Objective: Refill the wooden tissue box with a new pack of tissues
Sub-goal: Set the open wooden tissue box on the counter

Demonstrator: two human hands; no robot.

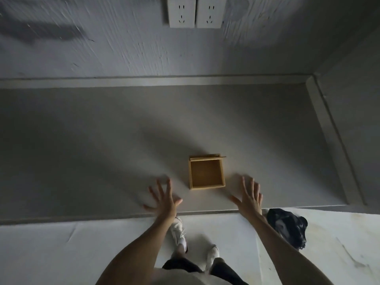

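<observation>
A person stands at a grey countertop (102, 140), both bare arms stretched forward over its near edge. The wooden tissue box (206, 173) sits open and empty on the counter, near the front edge and between the two hands, touching neither. A thin wooden lid (207, 157) lies at the box's far side, apparently resting against its rim, though the blur makes the contact hard to judge. The left hand (164, 199) hovers just left of the box with fingers splayed wide, holding nothing. The right hand (249, 199) mirrors it on the other side, palm down, fingers spread and empty. Two white wall sockets (195, 12) are set side by side in the rough plaster above the counter. Below the counter edge, white shoes (178, 233) show on a pale floor, and a black plastic bag (287, 227) lies to the right.
</observation>
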